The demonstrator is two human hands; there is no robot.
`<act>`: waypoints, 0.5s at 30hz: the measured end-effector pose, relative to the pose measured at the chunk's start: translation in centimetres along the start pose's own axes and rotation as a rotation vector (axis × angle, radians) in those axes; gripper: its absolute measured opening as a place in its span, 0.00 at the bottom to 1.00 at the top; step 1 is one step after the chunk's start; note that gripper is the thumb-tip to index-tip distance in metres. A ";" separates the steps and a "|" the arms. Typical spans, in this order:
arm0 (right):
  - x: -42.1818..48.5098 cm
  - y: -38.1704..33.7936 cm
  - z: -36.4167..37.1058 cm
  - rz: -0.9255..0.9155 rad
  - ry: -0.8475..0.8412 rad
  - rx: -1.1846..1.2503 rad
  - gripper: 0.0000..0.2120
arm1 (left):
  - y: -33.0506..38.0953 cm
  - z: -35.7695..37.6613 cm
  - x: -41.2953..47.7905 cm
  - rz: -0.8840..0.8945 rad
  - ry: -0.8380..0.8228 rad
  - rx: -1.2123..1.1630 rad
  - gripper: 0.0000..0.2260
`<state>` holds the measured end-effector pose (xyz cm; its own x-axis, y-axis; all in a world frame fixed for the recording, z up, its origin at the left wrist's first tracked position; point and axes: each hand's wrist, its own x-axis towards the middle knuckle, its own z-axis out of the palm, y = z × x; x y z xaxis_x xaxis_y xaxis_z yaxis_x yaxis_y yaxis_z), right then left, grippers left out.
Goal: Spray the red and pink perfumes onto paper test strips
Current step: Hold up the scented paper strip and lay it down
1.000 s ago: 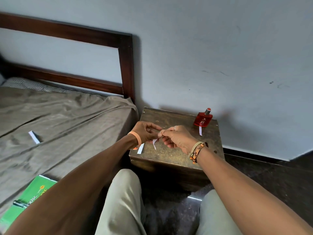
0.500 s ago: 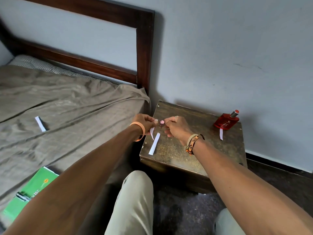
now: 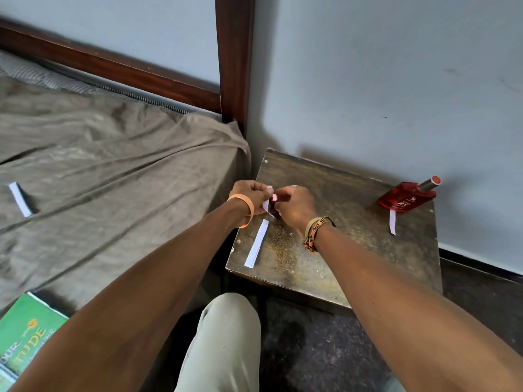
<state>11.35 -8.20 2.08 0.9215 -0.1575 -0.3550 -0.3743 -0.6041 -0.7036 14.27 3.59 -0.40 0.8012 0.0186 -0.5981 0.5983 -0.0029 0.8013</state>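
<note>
Over the left part of the small wooden side table (image 3: 353, 267), my left hand (image 3: 249, 193) pinches a white paper strip (image 3: 266, 206). My right hand (image 3: 295, 206) is closed around a small pink perfume bottle (image 3: 274, 198), mostly hidden by my fingers, right against that strip. A second white strip (image 3: 257, 243) lies flat on the table below my hands. The red perfume bottle (image 3: 407, 196) with a silver neck stands at the table's back right corner, a third strip (image 3: 392, 222) lying in front of it.
A bed with a brown sheet (image 3: 113, 179) and dark wooden headboard post (image 3: 235, 60) adjoins the table on the left. One more white strip (image 3: 20, 198) lies on the sheet, and a green book (image 3: 25, 335) sits at its lower left. A grey wall (image 3: 396, 80) backs the table.
The view has tilted down and closer to the table. My hands stay together over the table's left part, still holding the strip and the pink bottle.
</note>
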 end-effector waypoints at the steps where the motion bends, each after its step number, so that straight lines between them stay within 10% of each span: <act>1: -0.1 0.0 0.0 -0.030 0.008 -0.015 0.08 | 0.0 0.1 0.0 0.001 -0.002 0.000 0.06; 15: -8.4 2.6 -12.1 -0.112 0.235 0.018 0.12 | 5.0 8.4 -9.8 0.111 -0.266 -0.006 0.04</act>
<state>3.87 -17.90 10.69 0.9552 -0.2693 -0.1229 -0.2687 -0.6145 -0.7417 9.58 -4.99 9.37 0.8378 -0.2446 -0.4882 0.5069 0.0161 0.8619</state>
